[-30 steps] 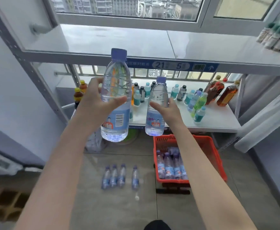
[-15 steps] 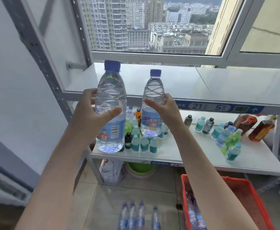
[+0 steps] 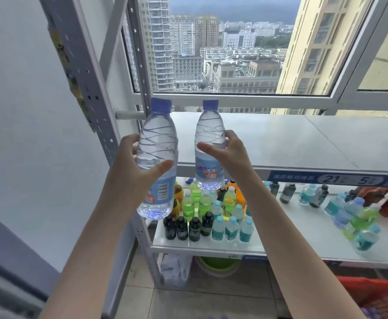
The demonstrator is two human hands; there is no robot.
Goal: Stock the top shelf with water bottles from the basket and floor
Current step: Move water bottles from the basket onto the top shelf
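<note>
My left hand (image 3: 132, 171) grips a clear water bottle with a blue cap (image 3: 157, 143), held upright in front of the top shelf's left end. In my right hand (image 3: 232, 155) is a second, similar water bottle (image 3: 210, 134), also upright, its base hanging just in front of the shelf's front edge. The white top shelf (image 3: 303, 139) stretches to the right with nothing on the part I see. A corner of the red basket (image 3: 377, 293) shows at the bottom right.
The lower shelf (image 3: 287, 240) carries several small bottles: black, teal, green, orange and brown ones. The grey rack upright (image 3: 85, 88) stands at the left beside the wall. A window (image 3: 234, 42) lies behind the top shelf. A green bucket (image 3: 218, 264) sits on the floor under the rack.
Both hands have risen and moved forward with their bottles, from below shelf level up to the top shelf's front edge. My view has tilted up; the floor bottles have dropped out of sight.
</note>
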